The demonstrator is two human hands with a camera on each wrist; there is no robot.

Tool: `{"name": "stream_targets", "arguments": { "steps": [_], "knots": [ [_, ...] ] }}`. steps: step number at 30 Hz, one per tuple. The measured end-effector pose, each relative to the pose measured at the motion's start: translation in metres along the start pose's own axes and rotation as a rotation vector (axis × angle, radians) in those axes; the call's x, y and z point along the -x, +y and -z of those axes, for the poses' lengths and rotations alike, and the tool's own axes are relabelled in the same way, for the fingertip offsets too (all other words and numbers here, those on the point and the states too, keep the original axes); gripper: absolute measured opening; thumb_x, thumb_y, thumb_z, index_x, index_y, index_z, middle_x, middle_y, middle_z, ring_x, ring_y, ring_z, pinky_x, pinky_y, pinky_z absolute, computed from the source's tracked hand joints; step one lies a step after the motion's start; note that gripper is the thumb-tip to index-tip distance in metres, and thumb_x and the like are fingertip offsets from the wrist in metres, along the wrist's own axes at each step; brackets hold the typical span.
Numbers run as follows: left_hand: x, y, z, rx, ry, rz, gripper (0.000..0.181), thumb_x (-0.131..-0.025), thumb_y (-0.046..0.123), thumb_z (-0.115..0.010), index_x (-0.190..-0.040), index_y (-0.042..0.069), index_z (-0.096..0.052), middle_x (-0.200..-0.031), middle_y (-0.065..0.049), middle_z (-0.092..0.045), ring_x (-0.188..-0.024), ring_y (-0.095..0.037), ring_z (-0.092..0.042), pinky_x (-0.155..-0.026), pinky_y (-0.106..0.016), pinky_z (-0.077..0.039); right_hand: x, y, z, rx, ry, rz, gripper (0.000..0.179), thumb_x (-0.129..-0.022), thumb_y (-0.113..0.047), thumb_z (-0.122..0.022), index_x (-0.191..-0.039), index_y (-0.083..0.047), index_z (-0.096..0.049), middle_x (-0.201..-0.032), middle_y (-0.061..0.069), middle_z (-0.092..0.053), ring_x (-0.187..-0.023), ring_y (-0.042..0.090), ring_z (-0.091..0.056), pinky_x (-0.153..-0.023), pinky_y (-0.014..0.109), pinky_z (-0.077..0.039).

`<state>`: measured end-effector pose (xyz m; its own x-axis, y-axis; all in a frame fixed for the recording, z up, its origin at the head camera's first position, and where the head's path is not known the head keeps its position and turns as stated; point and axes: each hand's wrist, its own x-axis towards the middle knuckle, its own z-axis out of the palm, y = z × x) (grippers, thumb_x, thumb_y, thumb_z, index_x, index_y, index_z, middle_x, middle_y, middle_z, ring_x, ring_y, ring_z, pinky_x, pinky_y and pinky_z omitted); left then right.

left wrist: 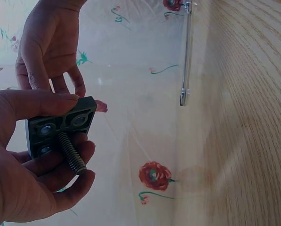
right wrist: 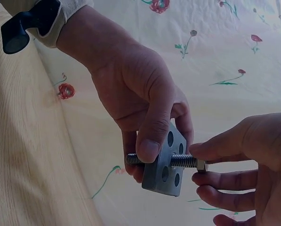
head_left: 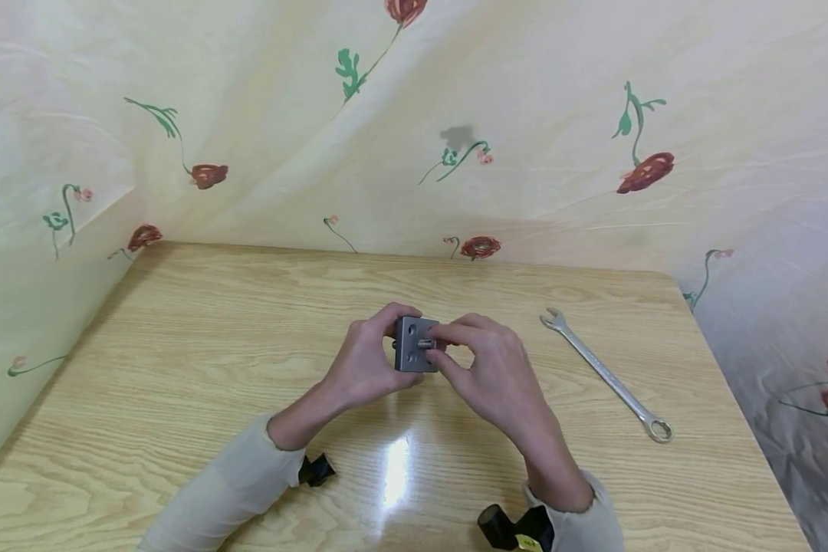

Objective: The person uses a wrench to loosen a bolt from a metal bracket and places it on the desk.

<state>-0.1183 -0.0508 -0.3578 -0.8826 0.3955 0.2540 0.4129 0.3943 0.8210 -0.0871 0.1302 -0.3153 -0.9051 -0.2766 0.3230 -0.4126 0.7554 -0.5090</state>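
My left hand (head_left: 371, 354) grips a small grey square block (head_left: 405, 359) by its edges above the table. Holes show near the block's corners, and a threaded hex bolt (right wrist: 183, 161) passes through its middle. From the right, my right hand (head_left: 491, 362) pinches the bolt at its hex head (right wrist: 202, 165) between thumb and fingers. A length of bare thread separates that head from the block's face. On the far side, the bolt's threaded end (left wrist: 73, 155) sticks out past the fingers of my left hand.
A combination wrench (head_left: 603, 372) lies on the wooden table (head_left: 248, 307) to the right of my hands. Flower-patterned cloth (head_left: 283, 153) hangs behind the table and at its sides. Black wrist devices (head_left: 500, 527) sit at both sleeve cuffs.
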Motion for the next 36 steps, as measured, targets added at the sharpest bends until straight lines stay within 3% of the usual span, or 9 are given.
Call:
{"name": "stream_targets", "arguments": {
  "steps": [14, 29, 36],
  "knots": [
    [0.001, 0.001, 0.001, -0.002, -0.006, -0.001, 0.064, -0.062, 0.004, -0.084, -0.119, 0.007, -0.057, -0.101, -0.009, -0.074, -0.091, -0.022, -0.071, -0.083, -0.038, -0.055, -0.001, 0.002, -0.004, -0.035, 0.060, 0.131, 0.020, -0.070, 0.002, -0.079, -0.086, -0.011, -0.077, -0.089, 0.002, -0.070, -0.084, 0.014, -0.066, -0.068, 0.029, -0.052],
    [0.001, 0.002, 0.001, 0.004, -0.005, -0.011, 0.063, -0.062, 0.004, -0.083, -0.119, 0.007, -0.056, -0.100, -0.009, -0.073, -0.090, -0.022, -0.071, -0.081, -0.036, -0.056, -0.001, 0.002, -0.009, -0.053, 0.098, 0.196, 0.022, -0.068, 0.014, -0.072, -0.075, -0.006, -0.075, -0.090, 0.004, -0.068, -0.090, 0.018, -0.064, -0.073, 0.031, -0.055],
    [0.001, 0.003, 0.003, 0.013, -0.007, 0.006, 0.064, -0.063, 0.003, -0.083, -0.121, 0.007, -0.056, -0.101, -0.009, -0.073, -0.091, -0.021, -0.070, -0.085, -0.040, -0.055, -0.002, 0.005, 0.002, -0.054, 0.008, 0.209, 0.028, -0.071, -0.004, -0.081, -0.097, -0.011, -0.074, -0.106, 0.004, -0.065, -0.099, 0.019, -0.061, -0.083, 0.038, -0.051]
  ]
}}
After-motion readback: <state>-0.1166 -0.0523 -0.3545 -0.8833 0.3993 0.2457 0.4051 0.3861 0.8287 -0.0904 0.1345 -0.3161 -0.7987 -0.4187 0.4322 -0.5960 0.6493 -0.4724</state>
